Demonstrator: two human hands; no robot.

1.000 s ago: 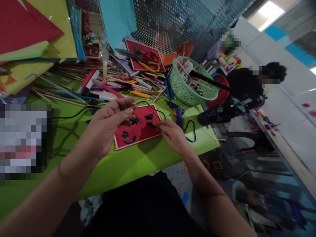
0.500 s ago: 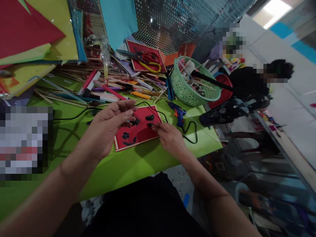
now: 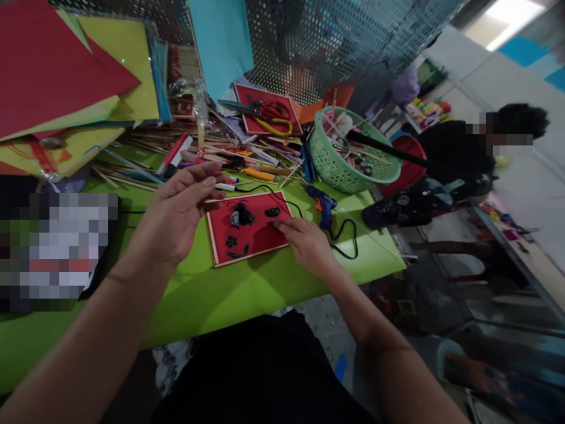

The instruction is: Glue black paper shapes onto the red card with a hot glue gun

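Note:
A red panel with a pale wooden frame (image 3: 260, 241) lies on the green tabletop. On it are a black butterfly-like piece (image 3: 242, 215), an oval black piece (image 3: 272, 211), a small black flower (image 3: 231, 241) and black leaf shapes (image 3: 238, 252). My right hand (image 3: 309, 244) rests over the panel's right edge, fingertips pinched on a small dark piece (image 3: 272, 224) at the red surface. Raised beside the panel's left edge, my left hand (image 3: 176, 209) has its fingers loosely stretched and holds nothing visible.
A blue glue gun (image 3: 324, 206) with a black cord (image 3: 356, 247) lies right of the panel. Behind stand a green basket (image 3: 331, 159) of odds and ends, scissors (image 3: 273, 112), markers (image 3: 176, 154) and thin sticks. Coloured sheets (image 3: 66, 70) lie at left. A person (image 3: 454, 147) sits at right.
My left hand has drawn back leftward off the panel, uncovering the butterfly-like piece. My right hand stays pinched at nearly the same spot. The whole view has shifted slightly.

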